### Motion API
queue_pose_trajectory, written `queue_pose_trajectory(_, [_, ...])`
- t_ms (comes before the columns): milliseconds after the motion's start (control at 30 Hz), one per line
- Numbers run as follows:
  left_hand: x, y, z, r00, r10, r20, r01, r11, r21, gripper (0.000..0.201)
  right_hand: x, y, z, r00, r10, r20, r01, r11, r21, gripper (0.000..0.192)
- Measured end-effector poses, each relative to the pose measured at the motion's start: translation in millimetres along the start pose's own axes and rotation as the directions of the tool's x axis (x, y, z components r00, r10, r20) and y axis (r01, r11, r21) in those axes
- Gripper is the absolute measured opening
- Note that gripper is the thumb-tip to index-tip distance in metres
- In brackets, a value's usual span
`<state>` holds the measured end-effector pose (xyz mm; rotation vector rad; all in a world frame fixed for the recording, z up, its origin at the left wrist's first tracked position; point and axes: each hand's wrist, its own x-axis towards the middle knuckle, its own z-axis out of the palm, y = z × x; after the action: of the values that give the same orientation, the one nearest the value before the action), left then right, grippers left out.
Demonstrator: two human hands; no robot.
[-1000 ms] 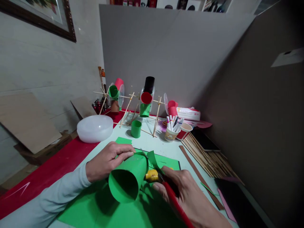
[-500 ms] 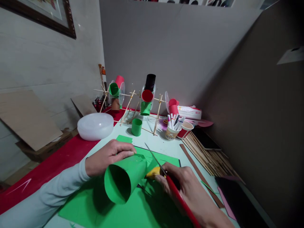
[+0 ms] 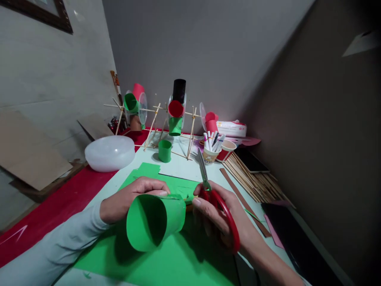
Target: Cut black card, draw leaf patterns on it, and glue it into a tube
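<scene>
My left hand (image 3: 135, 198) is closed on the far edge of a green paper tube (image 3: 175, 214), whose wide open end faces me. A pair of red-handled scissors (image 3: 228, 222) is in my right hand (image 3: 214, 214), blades closed and pointing up and away. The right fingertips are by the tube's right end, where a small green piece shows. A bit of yellow or orange is visible under those fingers, mostly hidden. Beneath both hands lies a large green sheet (image 3: 166, 262).
Behind stands a stick frame (image 3: 192, 135) with coloured paper tubes on clear discs. A short green tube (image 3: 164, 151), a cup of markers (image 3: 211, 155) and a white round container (image 3: 110, 153) stand nearby. Sticks (image 3: 256, 182) and a black sheet (image 3: 294, 238) lie at right.
The scissors have turned more upright in my right hand. The yellow-nosed tool beside the tube is now mostly hidden. My left hand keeps the tube; the whole view has shifted slightly.
</scene>
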<state>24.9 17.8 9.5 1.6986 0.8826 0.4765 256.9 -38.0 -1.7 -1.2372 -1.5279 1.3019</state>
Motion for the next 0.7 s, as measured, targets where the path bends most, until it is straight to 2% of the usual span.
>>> queue_pose_trajectory(233, [-2.3, 1.6, 4.8, 0.999, -0.038, 0.01, 0.038, 0.999, 0.006, 0.027, -3.0, -0.3, 1.0, 1.0, -0.011, 0.006, 0.011, 0.999, 0.038, 0.034])
queue_pose_trajectory(300, [-2.1, 2.6, 6.1, 1.0, -0.024, -0.003, 0.024, 1.0, 0.012, 0.024, -5.4, -1.8, -0.1, 0.999, -0.044, -0.017, 0.044, 0.998, -0.034, 0.029])
queue_pose_trajectory(400, [-2.7, 4.8, 7.5, 0.998, -0.037, -0.053, 0.039, 0.998, 0.046, 0.028, -8.7, -7.0, -4.4, 0.978, -0.171, -0.119, 0.144, 0.967, -0.211, 0.026])
queue_pose_trajectory(533, [-5.2, 8.3, 8.9, 0.984, 0.01, -0.178, 0.035, 0.968, 0.249, 0.034, -12.5, -17.2, -6.5, 0.953, -0.231, -0.198, 0.193, 0.962, -0.196, 0.032])
queue_pose_trajectory(700, [-5.6, 8.8, 16.5, 0.96, 0.098, -0.263, 0.045, 0.871, 0.49, 0.035, -18.0, -18.2, 3.6, 0.958, -0.248, -0.147, 0.217, 0.956, -0.197, 0.035])
